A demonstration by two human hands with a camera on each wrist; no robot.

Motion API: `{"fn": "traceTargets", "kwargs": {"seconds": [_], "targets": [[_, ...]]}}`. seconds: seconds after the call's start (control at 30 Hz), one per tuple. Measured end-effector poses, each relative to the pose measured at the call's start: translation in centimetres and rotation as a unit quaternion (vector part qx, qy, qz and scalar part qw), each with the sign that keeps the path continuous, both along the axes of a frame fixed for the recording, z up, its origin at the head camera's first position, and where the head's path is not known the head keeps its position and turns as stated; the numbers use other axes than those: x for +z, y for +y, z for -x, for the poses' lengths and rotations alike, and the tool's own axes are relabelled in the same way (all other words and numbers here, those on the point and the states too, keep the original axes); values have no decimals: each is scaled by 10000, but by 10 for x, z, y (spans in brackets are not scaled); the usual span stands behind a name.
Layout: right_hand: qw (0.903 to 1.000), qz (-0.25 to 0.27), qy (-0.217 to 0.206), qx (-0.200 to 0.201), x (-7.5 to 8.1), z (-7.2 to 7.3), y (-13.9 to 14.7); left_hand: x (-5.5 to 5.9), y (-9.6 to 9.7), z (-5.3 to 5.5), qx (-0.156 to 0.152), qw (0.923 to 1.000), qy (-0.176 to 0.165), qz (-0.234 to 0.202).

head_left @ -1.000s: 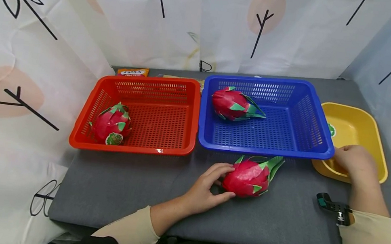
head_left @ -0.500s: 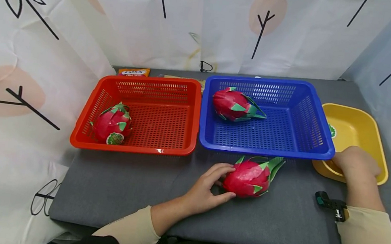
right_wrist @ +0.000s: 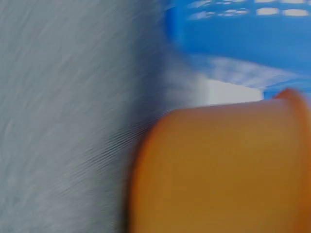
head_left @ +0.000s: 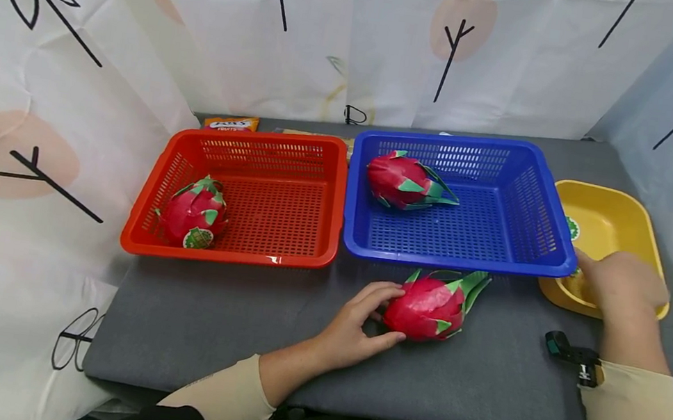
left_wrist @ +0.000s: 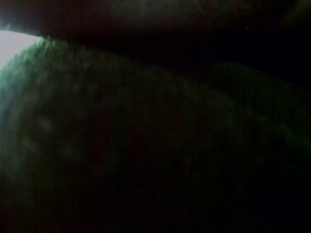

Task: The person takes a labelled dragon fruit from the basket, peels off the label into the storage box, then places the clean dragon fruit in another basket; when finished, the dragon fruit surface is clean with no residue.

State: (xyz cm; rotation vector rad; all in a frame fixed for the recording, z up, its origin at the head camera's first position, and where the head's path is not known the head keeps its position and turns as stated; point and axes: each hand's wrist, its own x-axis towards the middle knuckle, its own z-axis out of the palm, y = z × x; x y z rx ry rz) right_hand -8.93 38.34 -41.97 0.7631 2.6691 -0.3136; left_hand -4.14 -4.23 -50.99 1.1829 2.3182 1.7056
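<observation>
On the grey table in the head view lies a red dragon fruit (head_left: 425, 308) with green leaf tips. My left hand (head_left: 353, 331) holds its left end, the thumb on the near side and the fingers on the far side. My right hand (head_left: 624, 284) reaches down into the yellow bin (head_left: 609, 194), its fingertips mostly hidden; I cannot tell what they grip. A round green sticker (head_left: 572, 228) shows at the bin's left side, above that hand. The left wrist view is almost black. In the right wrist view the bin's outer wall (right_wrist: 218, 165) fills the lower right.
A blue basket (head_left: 456, 261) behind the held fruit contains another dragon fruit (head_left: 406, 182). To its left, a red basket (head_left: 280, 259) holds a third dragon fruit (head_left: 192, 212) with a green label. An orange packet (head_left: 230, 124) lies behind the red basket. Printed cloth walls surround the table.
My right hand shifts slightly inside the yellow bin, its wrist turning a little, and some green shows by its fingertips. My left hand and the fruits stay where they were.
</observation>
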Motion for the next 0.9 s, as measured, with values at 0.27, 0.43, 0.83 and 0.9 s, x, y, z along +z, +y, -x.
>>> {"fn": "traceTargets", "kwargs": {"seconds": [0.27,0.43,0.83,0.9], "targets": [[9859,846,1365,-473,22,-22,-14,0,0,-1,-9,10000,-34,-9],[9743,1376,1715,-493,27,-31,-24,0,-1,-1,-6,10000,-16,-33],[9538,1959,2271,175,17,-43,-50,-1,-1,-1,-13,10000,44,-22],[9517,1961,2357,173,14,-40,-53,-1,-1,-1,-11,10000,43,-34]]}}
